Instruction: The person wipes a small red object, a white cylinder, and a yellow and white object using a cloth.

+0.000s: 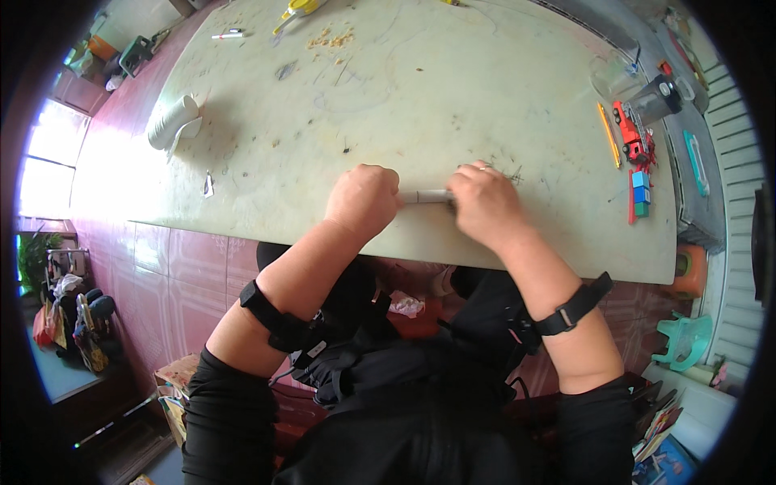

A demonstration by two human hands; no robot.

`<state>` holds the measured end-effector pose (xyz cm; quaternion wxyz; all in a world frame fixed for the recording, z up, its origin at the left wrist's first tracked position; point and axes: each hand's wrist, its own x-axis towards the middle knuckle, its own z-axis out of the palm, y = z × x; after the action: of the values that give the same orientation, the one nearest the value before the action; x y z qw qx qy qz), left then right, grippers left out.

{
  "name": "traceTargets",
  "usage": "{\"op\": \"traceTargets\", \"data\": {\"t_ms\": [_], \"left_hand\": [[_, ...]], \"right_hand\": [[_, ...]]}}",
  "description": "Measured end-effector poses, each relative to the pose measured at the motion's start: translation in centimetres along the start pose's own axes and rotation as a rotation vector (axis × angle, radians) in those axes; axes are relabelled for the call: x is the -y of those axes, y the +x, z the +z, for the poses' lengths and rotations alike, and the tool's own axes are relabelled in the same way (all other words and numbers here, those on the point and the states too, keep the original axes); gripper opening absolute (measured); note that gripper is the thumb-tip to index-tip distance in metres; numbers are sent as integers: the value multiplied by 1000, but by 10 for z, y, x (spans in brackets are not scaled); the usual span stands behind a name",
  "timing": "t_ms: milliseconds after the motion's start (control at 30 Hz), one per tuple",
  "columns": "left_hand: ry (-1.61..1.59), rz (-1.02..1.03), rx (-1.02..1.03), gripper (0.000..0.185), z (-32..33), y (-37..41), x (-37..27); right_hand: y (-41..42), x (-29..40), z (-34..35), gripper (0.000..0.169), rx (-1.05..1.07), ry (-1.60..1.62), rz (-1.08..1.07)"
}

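Note:
A slim white pen-like cylinder (pixel 424 196) with a thin dark line around its middle spans the gap between my two hands, above the front part of the table (pixel 388 133). My left hand (pixel 365 197) is closed in a fist around its left end. The fingers of my right hand (pixel 485 197) grip the other end, where a dark blurred part shows beneath them. Both ends are hidden by my fingers, so its exact kind is unclear. Small dark bristle-like bits (pixel 515 176) lie just beyond my right hand.
To the left are a paper roll (pixel 174 123) and a small silvery item (pixel 208 184). Crumbs (pixel 332 39), a white pen (pixel 228 35) and a yellow tool (pixel 298 8) lie far off. At right are a pencil (pixel 609 136), a red toy truck (pixel 632 130) and coloured blocks (pixel 640 194).

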<state>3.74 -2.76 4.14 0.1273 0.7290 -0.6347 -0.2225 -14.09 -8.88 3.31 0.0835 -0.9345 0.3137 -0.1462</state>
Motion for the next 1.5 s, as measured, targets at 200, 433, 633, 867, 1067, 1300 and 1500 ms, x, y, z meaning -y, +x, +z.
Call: {"op": "traceTargets", "data": {"t_ms": [200,433,633,867,1067,1300,1500], "left_hand": [[92,129,-129,10,6,0,9],[71,419,-485,5,30,-27,25],[-293,16,-212,14,15,-24,17],[-254,18,-163,19,13,-21,19],[-353,64,-147,17,13,-18,20],[-340,43,-134,10,16,-19,24],[-407,259,-239,10,26,-14,41]], "right_hand": [[23,29,15,9,-23,44,-18],[-7,12,14,6,-218,139,-5],[-15,19,18,6,-286,66,-35],[-13,15,-13,10,-74,271,60],[-19,6,-17,10,86,110,60],[-5,5,-9,6,29,168,-1],[24,37,17,5,21,190,-129]]}}
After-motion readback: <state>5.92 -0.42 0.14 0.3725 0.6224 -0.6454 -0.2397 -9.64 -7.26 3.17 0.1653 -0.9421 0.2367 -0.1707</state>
